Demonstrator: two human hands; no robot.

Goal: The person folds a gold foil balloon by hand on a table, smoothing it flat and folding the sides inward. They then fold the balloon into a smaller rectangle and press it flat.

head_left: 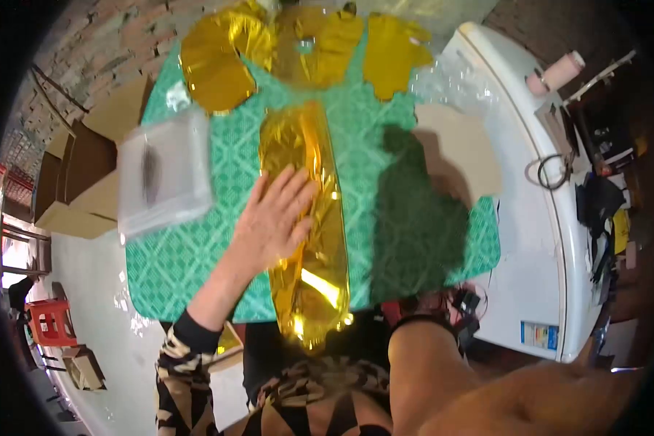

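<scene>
My left hand (276,218) lies flat, fingers stretched out, on a long strip of shiny gold film (309,269). The strip runs lengthwise down the table, and its near end hangs over the front edge. My right hand (538,400) is raised close to the camera at the lower right, with the wrist showing large; its fingers are out of frame. More gold film pieces lie along the far side: a curved one (214,69), a crumpled one (320,47) and a flat one (392,54).
A green patterned cloth (174,283) covers the table. On its left rests a clear plastic packet (163,174); at right are a beige sheet (450,145) and a dark shadow. Beyond stand a white appliance (516,261), a cardboard box (87,174) and a red stool (51,323).
</scene>
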